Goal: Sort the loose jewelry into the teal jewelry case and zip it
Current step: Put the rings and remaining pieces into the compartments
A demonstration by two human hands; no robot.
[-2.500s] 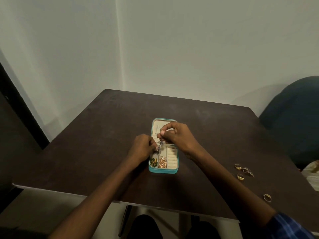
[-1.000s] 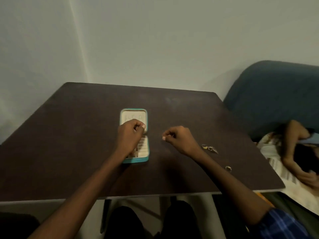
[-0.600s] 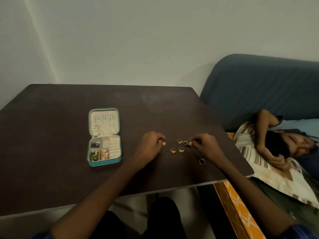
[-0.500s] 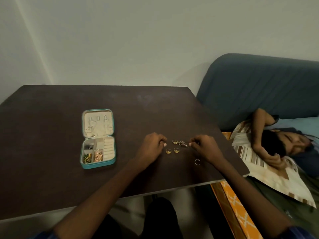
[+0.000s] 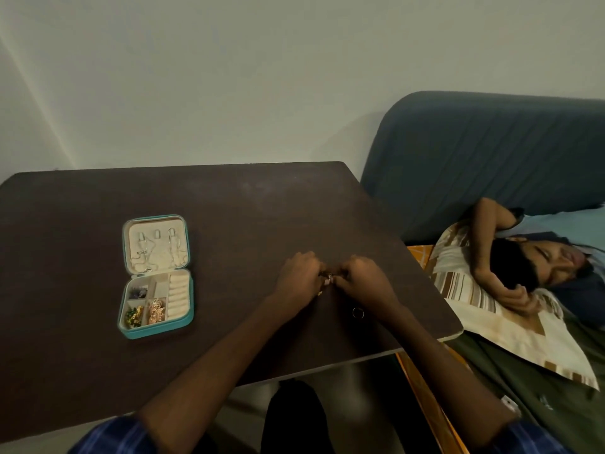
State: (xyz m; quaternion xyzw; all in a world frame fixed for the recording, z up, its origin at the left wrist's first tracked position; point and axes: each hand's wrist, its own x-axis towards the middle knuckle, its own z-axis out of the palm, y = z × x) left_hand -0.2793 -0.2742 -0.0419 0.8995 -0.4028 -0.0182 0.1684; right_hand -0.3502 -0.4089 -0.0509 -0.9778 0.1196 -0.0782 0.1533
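The teal jewelry case (image 5: 156, 329) lies open on the left of the dark table (image 5: 229, 224). Chains hang in its cream lid, and green, gold and dark pieces fill its small compartments. My left hand (image 5: 299, 278) and my right hand (image 5: 363, 280) meet knuckle to knuckle right of the case, fingers curled down over the cluster of small gold rings (image 5: 328, 277). Only glints of the rings show between the fingertips; the rest is hidden. One thin loose ring (image 5: 357, 312) lies alone on the table, just below my right wrist.
The table's right edge (image 5: 425, 273) runs close to my right hand. Beyond it a person lies on a striped pillow (image 5: 474, 306) against a blue sofa (image 5: 474, 158). A wall stands behind the table.
Both hands left the case and moved right to the loose rings. In the last half second they closed together over the cluster. My view swung right, so the case sits further left.
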